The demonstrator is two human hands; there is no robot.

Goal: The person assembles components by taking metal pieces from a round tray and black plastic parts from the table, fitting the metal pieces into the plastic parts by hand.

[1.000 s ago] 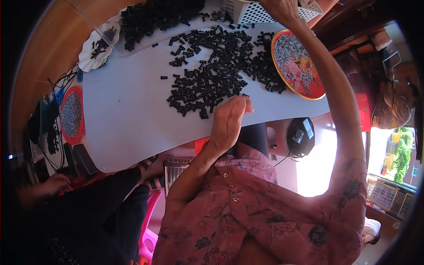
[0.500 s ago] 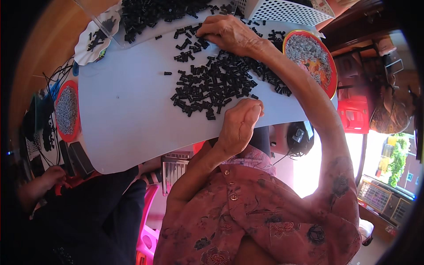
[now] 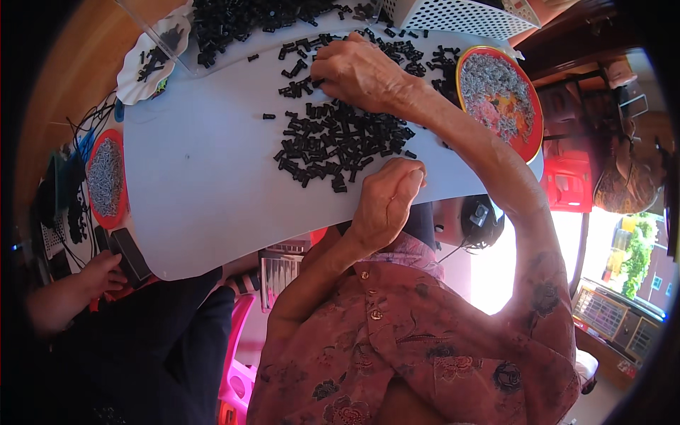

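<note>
Many small black plastic pieces (image 3: 340,142), short and tube-like, lie in a loose pile on the white table (image 3: 205,177). My right hand (image 3: 365,74) reaches over the far part of this pile, its fingers bent and pinched together. A black piece shows at its fingertips, beside a few scattered ones. Close to the table's near edge, my left hand (image 3: 386,202) is curled closed, thumb upward; whatever it may hold is hidden inside the fist. On the right, a red-rimmed round tray (image 3: 536,131) of small silvery screw-like parts stands near my right forearm.
A larger heap of black pieces (image 3: 234,28) lies at the far left, by a white scalloped dish (image 3: 134,88). A white perforated basket (image 3: 460,27) stands at the back. Another red tray (image 3: 122,205) holds silvery parts; a person's hand (image 3: 103,275) is below it.
My right hand has moved slightly nearer and left over the black pieces. My left hand stays almost still. The other person's hand has shifted toward the dark box beside the table.
</note>
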